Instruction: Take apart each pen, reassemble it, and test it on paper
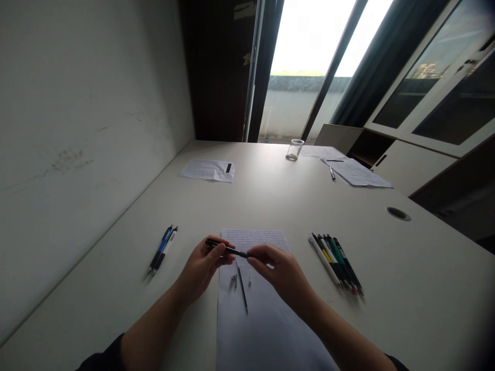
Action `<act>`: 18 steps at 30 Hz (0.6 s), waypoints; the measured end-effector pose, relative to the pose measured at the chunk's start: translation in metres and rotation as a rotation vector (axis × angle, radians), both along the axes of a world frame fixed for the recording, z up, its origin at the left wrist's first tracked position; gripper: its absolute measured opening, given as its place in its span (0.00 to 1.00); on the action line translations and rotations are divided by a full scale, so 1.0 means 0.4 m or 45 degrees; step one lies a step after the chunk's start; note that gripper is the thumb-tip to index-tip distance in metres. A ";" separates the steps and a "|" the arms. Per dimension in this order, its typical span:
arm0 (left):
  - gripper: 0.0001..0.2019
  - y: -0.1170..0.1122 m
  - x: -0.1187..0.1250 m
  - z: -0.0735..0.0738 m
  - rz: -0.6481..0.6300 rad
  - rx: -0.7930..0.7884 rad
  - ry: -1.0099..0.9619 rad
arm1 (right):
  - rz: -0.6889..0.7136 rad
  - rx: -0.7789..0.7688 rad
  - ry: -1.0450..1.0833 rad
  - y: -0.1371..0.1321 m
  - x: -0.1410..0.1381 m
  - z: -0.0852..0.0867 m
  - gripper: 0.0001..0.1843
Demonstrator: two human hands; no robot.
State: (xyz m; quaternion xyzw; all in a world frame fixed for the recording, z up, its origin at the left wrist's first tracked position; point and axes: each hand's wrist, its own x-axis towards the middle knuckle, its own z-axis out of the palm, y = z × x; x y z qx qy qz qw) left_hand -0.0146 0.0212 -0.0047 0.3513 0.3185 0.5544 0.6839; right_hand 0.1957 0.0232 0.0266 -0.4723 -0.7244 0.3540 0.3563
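Note:
A black pen (232,251) is held level above the sheet of paper (247,340), between both hands. My left hand (207,260) is closed round its left part. With thumb and fingertips, my right hand (276,265) pinches the right end. Below them on the paper lies a thin dark pen refill (243,288), slanting. Left of the refill are small dark pen parts (234,280), and to its right a small clear piece (250,278); I cannot make out their exact kind. Handwriting-like lines fill the top of the paper.
Two pens (162,251), one blue and one white, lie at the left. Several pens (335,263) lie in a row at the right. Farther back are a printed sheet (209,170), a glass (294,149), a stack of papers (359,172) and a lone pen (332,173). A wall borders the table's left side.

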 end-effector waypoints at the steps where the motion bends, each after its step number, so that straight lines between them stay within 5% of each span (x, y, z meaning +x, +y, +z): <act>1: 0.10 0.001 -0.001 -0.001 0.016 0.001 -0.005 | -0.009 0.016 0.005 0.001 0.003 -0.001 0.06; 12: 0.11 0.017 -0.007 0.002 0.251 -0.050 -0.094 | -0.059 0.169 -0.058 0.002 0.112 -0.013 0.09; 18: 0.10 0.018 -0.008 -0.010 0.241 -0.039 -0.100 | 0.260 0.489 -0.470 -0.031 0.128 -0.063 0.09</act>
